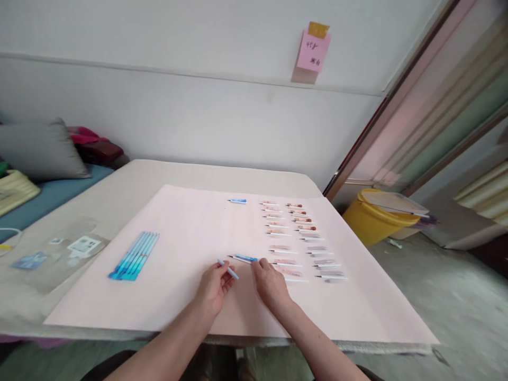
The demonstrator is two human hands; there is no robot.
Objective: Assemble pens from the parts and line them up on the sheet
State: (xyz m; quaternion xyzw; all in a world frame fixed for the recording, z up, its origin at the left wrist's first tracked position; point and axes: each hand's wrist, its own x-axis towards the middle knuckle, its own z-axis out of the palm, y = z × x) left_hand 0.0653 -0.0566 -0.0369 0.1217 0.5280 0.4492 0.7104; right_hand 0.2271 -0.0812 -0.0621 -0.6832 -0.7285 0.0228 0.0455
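Note:
My left hand (213, 287) pinches a pale blue, slim tube that looks like a pen part (229, 270), slanting down to the right above the pink sheet. Beside it, my right hand (270, 283) has its fingers closed at the right end of a blue and white pen (244, 258). That pen lies nearly level, its dark tip pointing left. Further back lies a similar blue and white pen (238, 201), also pointing left. A fan of several blue pens (135, 256) rests on the sheet at the left.
The pale pink sheet (190, 217) covers much of the table. Two columns of pens stand on its right: pinkish pens (278, 232) and brown to grey ones (304, 219). Clear plastic packaging (75, 248) lies left. A yellow bin (367, 217) stands on the floor at right.

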